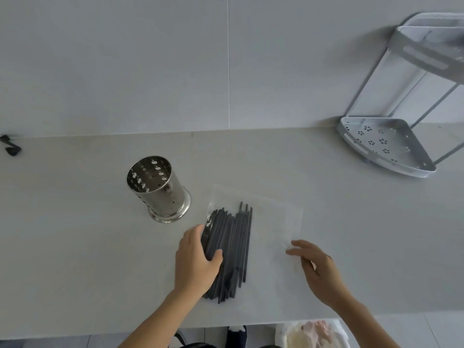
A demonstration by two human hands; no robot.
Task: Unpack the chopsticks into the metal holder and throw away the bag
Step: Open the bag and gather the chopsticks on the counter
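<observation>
Your left hand curls around the near-left side of the bundle of dark chopsticks, thumb pressed on top, fingers wrapped round its left edge. The chopsticks lie in a clear plastic bag flat on the pale countertop, their far tips fanned unevenly toward the wall. Your right hand hovers at the bag's right side with fingers loosely spread, fingertips at or just above the plastic; you can't tell whether they touch it. The perforated metal holder stands upright just left and far of the bundle, mouth open. Bare counter stretches left of the holder and between the bag and the corner shelf rack at far right. The counter's near edge runs just below your wrists, and a bag-lined bin sits under it on the right.
</observation>
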